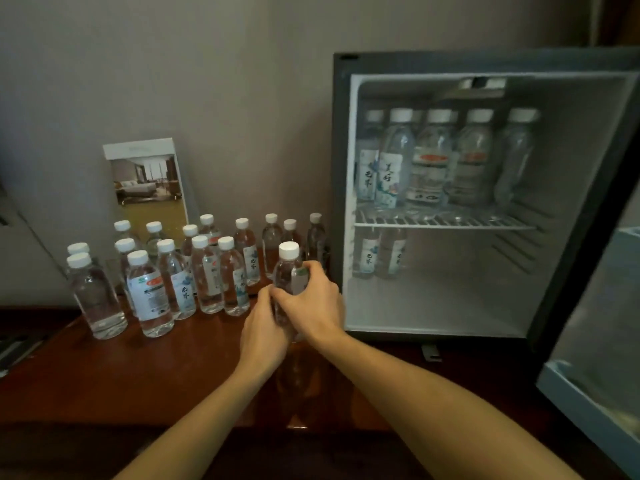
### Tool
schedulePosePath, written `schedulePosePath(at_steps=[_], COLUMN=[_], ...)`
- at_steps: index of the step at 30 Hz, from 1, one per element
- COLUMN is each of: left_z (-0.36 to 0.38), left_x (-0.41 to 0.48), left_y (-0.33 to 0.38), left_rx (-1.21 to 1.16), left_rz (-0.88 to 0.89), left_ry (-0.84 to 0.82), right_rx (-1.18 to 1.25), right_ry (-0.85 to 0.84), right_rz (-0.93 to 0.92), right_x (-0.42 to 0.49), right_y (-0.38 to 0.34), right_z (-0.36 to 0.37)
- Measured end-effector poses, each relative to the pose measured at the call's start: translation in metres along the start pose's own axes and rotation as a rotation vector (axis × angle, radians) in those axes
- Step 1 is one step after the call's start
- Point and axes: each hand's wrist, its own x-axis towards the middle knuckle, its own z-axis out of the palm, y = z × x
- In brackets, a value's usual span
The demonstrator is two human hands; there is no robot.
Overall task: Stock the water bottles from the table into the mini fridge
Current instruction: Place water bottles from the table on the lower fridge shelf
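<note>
Currently held: one bottle [289,268], clear, white cap, upright, near frame centre.
left hand [265,327]: comes in from 7 o'clock; fingers curled round the bottle's lower body, gripping it.
right hand [313,303]: comes in from 5 o'clock; fingers wrapped over the bottle's upper body, just under the shoulder, gripping it.
bottle base: hidden behind both hands; cannot tell whether it touches the table.
table [138,368]: glossy red-brown wood; a faint reflection of the bottle shows at 6 o'clock of the hands.
stock [152,292]: cluster of capped bottles standing on the table, spread from 9 to 12 o'clock of the held bottle; labels mixed, some bare. Those at 12 o'clock stand just behind the held one.
fridge [485,64]: stands on the table at 3 o'clock of the held bottle; dark case, white interior, open to view.
door [588,341]: swung out at 4 o'clock of the frame; only part in view.
shelf [443,221]: wire rack across the fridge at mid-height.
top row [433,161]: upright bottles on the shelf, five caps in front, more behind them; the row starts at the left wall of the fridge.
lower pair [379,254]: two bottles upright on the fridge floor, under the shelf, at the 9 o'clock side.
card [147,181]: printed card with a room photo, leaning on the wall at 11 o'clock of the stock.
wall [207,64]: plain grey-beige, behind table and fridge.
</note>
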Motion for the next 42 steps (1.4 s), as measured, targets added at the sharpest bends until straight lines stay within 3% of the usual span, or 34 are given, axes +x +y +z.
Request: schedulePosePath(at_steps=[9, 19, 30, 36, 42], left_z=[0.022, 0.103, 0.181, 0.205, 0.237], left_x=[-0.061, -0.035, 0.01, 0.036, 0.061], left_y=[0.065, 0.132, 0.147, 0.137, 0.136], left_rx=[0.044, 0.227, 0.069, -0.059, -0.072], left_rz=[0.062, 0.142, 0.078, 0.123, 0.08], left_ry=[0.003, -0.219, -0.272, -0.249, -0.151], right_rx=[-0.005, 0.11, 0.143, 0.165, -0.099], right_ry=[0.058, 0.201, 0.281, 0.289, 0.328], right_rz=[-0.005, 0.259, 0.364, 0.254, 0.24], right_x=[-0.041, -0.008, 0.059, 0.085, 0.103], right_y=[0.016, 0.079, 0.131, 0.152, 0.169], right_z=[-0.083, -0.16, -0.166, -0.16, -0.151])
